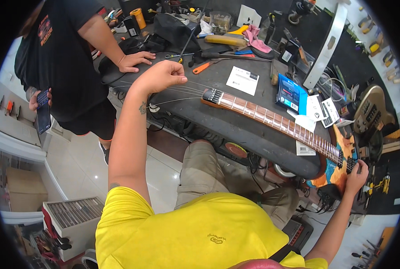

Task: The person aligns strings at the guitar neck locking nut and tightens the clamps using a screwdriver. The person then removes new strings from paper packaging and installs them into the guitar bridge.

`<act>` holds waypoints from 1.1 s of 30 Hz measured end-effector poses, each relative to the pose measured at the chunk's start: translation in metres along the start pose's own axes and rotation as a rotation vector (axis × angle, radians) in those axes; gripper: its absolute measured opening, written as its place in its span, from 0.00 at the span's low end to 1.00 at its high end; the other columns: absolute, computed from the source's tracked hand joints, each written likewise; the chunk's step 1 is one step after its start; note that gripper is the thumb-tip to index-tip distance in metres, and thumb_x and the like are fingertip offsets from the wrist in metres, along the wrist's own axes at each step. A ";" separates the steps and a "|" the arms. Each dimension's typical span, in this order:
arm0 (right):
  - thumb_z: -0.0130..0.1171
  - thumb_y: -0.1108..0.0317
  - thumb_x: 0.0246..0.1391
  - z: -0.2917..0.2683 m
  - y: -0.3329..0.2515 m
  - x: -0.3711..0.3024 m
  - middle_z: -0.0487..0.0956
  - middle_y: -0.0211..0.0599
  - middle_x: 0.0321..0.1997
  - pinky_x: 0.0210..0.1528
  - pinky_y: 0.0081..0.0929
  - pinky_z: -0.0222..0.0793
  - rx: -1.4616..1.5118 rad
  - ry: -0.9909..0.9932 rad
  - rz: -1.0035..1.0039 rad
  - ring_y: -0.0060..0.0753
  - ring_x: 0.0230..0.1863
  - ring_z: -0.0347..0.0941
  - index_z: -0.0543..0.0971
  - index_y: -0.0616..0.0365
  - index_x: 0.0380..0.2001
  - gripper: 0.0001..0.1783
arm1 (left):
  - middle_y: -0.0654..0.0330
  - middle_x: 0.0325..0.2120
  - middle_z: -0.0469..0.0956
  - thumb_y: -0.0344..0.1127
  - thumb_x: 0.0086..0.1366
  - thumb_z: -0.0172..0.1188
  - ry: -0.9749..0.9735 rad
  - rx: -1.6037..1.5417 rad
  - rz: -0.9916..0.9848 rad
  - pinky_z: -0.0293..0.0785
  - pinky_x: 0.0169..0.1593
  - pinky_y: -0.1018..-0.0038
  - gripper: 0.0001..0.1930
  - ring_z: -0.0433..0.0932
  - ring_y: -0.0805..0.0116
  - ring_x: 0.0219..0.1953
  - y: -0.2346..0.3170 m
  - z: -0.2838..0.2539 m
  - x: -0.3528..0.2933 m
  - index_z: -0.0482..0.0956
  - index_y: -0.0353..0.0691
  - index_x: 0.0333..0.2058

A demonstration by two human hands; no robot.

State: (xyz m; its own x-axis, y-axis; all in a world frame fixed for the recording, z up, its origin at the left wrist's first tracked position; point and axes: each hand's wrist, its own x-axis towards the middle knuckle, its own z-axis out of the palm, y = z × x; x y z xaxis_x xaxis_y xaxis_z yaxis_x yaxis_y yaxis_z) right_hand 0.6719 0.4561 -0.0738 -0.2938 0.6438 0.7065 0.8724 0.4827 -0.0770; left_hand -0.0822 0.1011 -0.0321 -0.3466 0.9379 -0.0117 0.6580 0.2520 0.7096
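A headless electric guitar (pixel 276 121) lies across the dark bench, its body of wood and blue to the right. Loose guitar strings (pixel 182 91) trail leftward from the black string clamp (pixel 212 95) at the neck's end. My left hand (pixel 164 75) is raised beyond that end, thumb and fingers closed in a pinch on a string that runs back to the clamp. My right hand (pixel 356 177) is at the body's far right end, beside the black bridge (pixel 349 164). Its fingers are curled together there; what they grip is too small to make out.
Another person's hand (pixel 137 60) rests on the bench at the left; their other hand holds a phone (pixel 43 110). Around the guitar lie a white card (pixel 243 80), a blue string packet (pixel 291 95), an orange-handled tool (pixel 204 67) and a pink cloth (pixel 256 39). A metal bar (pixel 328 45) rises at right.
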 end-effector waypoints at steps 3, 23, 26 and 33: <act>0.61 0.76 0.66 -0.010 -0.118 0.018 0.84 0.41 0.51 0.62 0.37 0.73 0.372 -0.021 -0.074 0.42 0.55 0.80 0.84 0.63 0.47 0.09 | 0.71 0.24 0.74 0.35 0.73 0.68 0.065 0.056 0.038 0.68 0.35 0.73 0.09 0.70 0.79 0.30 -0.004 -0.007 -0.016 0.83 0.34 0.37; 0.69 0.69 0.59 0.006 -0.528 0.008 0.82 0.41 0.38 0.47 0.48 0.78 0.879 -0.521 -0.667 0.52 0.44 0.81 0.87 0.56 0.38 0.05 | 0.51 0.33 0.83 0.26 0.69 0.63 0.576 0.453 0.002 0.75 0.46 0.61 0.04 0.82 0.50 0.38 0.010 0.007 -0.182 0.83 0.33 0.39; 0.70 0.72 0.60 0.002 -0.525 0.011 0.82 0.43 0.41 0.46 0.43 0.78 0.775 -0.582 -0.721 0.52 0.43 0.81 0.87 0.59 0.41 0.07 | 0.55 0.32 0.84 0.26 0.66 0.63 0.608 0.633 0.039 0.74 0.50 0.60 0.04 0.83 0.52 0.41 0.019 0.021 -0.188 0.85 0.37 0.37; 0.68 0.65 0.64 -0.005 -0.561 0.035 0.84 0.34 0.36 0.45 0.29 0.78 1.303 -0.989 -0.333 0.24 0.38 0.79 0.86 0.64 0.46 0.13 | 0.66 0.27 0.78 0.36 0.53 0.66 0.355 0.771 0.557 0.75 0.53 0.63 0.02 0.82 0.66 0.40 0.095 0.090 -0.151 0.84 0.50 0.27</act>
State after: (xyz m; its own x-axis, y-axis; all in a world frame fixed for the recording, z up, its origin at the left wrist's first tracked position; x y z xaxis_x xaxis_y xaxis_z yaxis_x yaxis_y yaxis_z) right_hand 0.1740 0.2048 -0.0020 -0.9474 0.2754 0.1634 -0.0127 0.4776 -0.8785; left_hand 0.0931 0.0049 -0.0266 0.0449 0.8755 0.4811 0.9951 0.0033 -0.0989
